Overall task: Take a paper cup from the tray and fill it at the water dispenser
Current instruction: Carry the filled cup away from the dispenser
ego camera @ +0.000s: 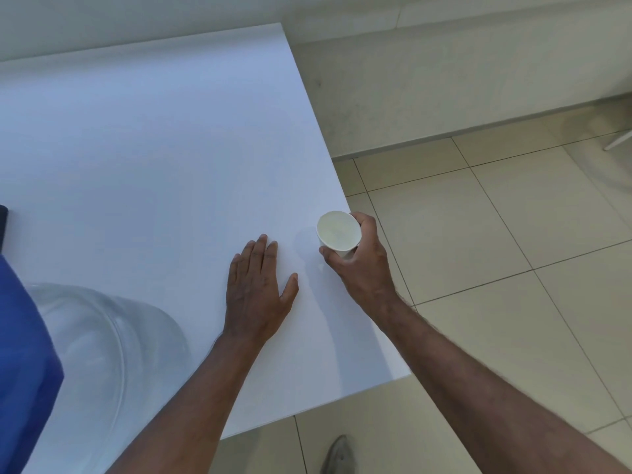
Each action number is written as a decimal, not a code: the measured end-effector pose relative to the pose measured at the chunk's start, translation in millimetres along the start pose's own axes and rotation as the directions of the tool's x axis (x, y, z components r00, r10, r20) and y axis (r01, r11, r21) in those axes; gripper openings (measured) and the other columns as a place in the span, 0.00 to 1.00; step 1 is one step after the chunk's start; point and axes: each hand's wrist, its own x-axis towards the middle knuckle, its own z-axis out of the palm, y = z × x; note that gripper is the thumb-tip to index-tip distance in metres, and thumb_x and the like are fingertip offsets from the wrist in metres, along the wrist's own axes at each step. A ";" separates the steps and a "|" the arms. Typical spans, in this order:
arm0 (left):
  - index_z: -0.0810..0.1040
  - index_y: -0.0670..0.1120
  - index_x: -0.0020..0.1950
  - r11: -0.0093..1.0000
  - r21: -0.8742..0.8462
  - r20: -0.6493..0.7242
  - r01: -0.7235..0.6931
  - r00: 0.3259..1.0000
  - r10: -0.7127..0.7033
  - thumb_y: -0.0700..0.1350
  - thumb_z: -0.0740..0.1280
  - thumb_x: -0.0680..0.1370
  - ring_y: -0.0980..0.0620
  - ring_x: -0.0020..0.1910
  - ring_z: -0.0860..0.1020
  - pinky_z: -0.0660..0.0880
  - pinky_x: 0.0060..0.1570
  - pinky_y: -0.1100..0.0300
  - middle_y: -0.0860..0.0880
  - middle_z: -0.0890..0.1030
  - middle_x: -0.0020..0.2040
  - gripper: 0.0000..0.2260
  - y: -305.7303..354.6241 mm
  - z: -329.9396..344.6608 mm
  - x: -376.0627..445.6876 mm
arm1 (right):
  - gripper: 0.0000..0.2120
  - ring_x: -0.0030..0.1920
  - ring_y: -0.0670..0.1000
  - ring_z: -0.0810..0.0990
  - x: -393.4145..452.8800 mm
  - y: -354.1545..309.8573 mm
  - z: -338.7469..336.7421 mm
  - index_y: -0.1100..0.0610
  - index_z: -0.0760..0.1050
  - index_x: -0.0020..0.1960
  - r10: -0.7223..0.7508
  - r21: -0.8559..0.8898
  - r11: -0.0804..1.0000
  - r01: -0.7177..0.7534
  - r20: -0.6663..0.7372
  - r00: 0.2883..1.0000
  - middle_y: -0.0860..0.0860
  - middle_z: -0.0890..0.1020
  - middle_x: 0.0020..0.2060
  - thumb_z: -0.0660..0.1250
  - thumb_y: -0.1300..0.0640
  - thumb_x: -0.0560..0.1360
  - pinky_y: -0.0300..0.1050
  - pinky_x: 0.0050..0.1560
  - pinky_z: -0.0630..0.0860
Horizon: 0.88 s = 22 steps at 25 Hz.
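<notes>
— Paper cup (338, 234) first: where is it?

— At the right edge of the white worktop (154, 148), roughly midway between the far and near corners. It stands about upright, mouth tipped a little toward the camera, and the inside looks pale and empty as far as I can tell. Whether its base touches the surface or hangs just above it, I cannot tell.

— And the grip?

— The right hand (362, 265) is clamped around the cup's lower wall, thumb on the inner side, fingers curled round the outer side over the edge. The left hand (256, 295) lies flat on the worktop just beside it, fingers spread apart, holding nothing.

— So which step is this?

— I judge the cup is in hand and the filling is not yet done. No tray shows anywhere here.

— The dispenser?

— A clear, rounded water bottle (102, 336) sits near the near left corner (with something blue (24, 336) at the frame's left side), probably part of it; no tap is in view.

— Next move?

— Carry the cup level over to that side, find the spout, and keep the squeeze light, since a thin paper wall buckles easily.
</notes>
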 end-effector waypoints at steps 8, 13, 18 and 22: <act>0.61 0.43 0.81 1.000 0.006 -0.001 -0.005 1.000 0.005 0.56 0.60 0.83 0.43 0.82 0.57 0.54 0.81 0.45 0.44 0.60 0.83 0.30 0.5 -0.8 -2.5 | 0.31 0.55 0.48 0.80 -0.2 1.4 -1.4 0.45 0.67 0.68 -0.014 -0.024 1.000 0.014 0.001 1.000 0.42 0.80 0.57 0.79 0.51 0.71 0.27 0.45 0.71; 0.60 0.43 0.81 1.000 0.008 -0.002 -0.007 1.000 0.007 0.56 0.59 0.83 0.44 0.82 0.56 0.53 0.81 0.45 0.44 0.59 0.83 0.30 -0.1 -0.8 -3.0 | 0.31 0.55 0.49 0.80 -0.2 1.9 -0.7 0.45 0.67 0.68 -0.025 -0.028 0.999 0.025 0.004 1.000 0.43 0.80 0.58 0.79 0.50 0.71 0.30 0.46 0.72; 0.60 0.44 0.82 1.000 -0.002 -0.010 -0.008 1.000 0.008 0.57 0.59 0.83 0.44 0.83 0.55 0.53 0.81 0.45 0.45 0.58 0.83 0.30 -2.0 1.2 -1.9 | 0.32 0.55 0.50 0.80 1.1 0.3 0.2 0.46 0.67 0.69 -0.029 -0.018 0.999 0.029 -0.003 1.000 0.43 0.80 0.58 0.79 0.51 0.71 0.29 0.45 0.72; 0.58 0.44 0.82 1.000 0.015 0.001 -0.011 1.000 0.011 0.57 0.58 0.83 0.45 0.83 0.54 0.51 0.82 0.46 0.45 0.57 0.84 0.30 -1.4 2.4 -1.8 | 0.36 0.61 0.50 0.79 0.6 1.2 -0.9 0.46 0.65 0.71 -0.022 -0.030 0.999 0.023 0.028 0.999 0.44 0.78 0.62 0.80 0.50 0.70 0.30 0.49 0.72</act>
